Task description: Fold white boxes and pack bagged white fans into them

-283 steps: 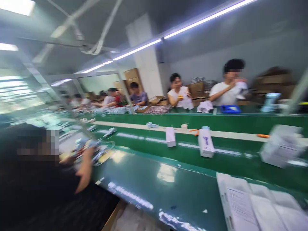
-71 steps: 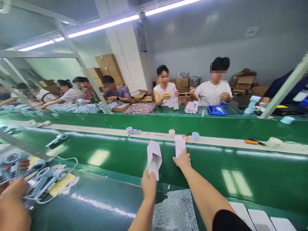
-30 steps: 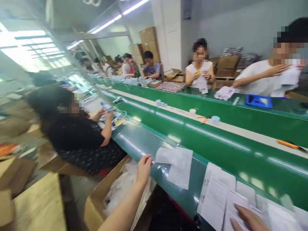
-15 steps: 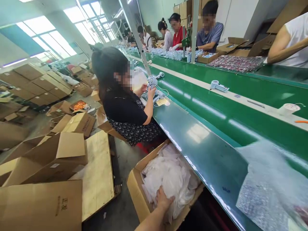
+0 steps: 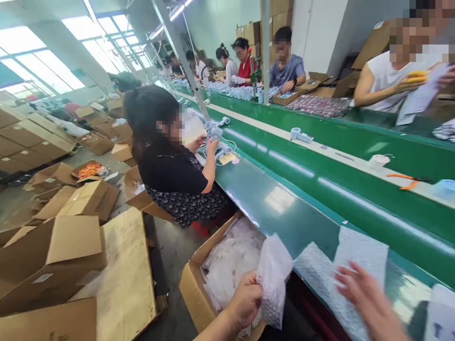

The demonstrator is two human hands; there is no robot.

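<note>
Pinched in my left hand (image 5: 246, 299) is a bubble wrap bag (image 5: 274, 272), raised over the near edge of a cardboard box (image 5: 194, 284). Inside that box lies a heap of translucent white bags (image 5: 227, 265). My right hand (image 5: 366, 296), slightly blurred, hovers over the bench with fingers spread and nothing in them. Under and beside it, flat bubble wrap bags (image 5: 362, 251) lie on the dark green bench top (image 5: 256, 189).
A co-worker (image 5: 170, 156) sits at the bench ahead, handling a pale blue device (image 5: 216, 135). Orange-handled pliers (image 5: 408, 181) and a white spool (image 5: 379, 161) lie along the green conveyor (image 5: 302, 189). Open cartons (image 5: 74, 241) stand on the left. More people work across the line.
My left hand has come up out of the box with a bubble wrap bag. My right hand has moved into view over the flat bags. The view has shifted to the right.
</note>
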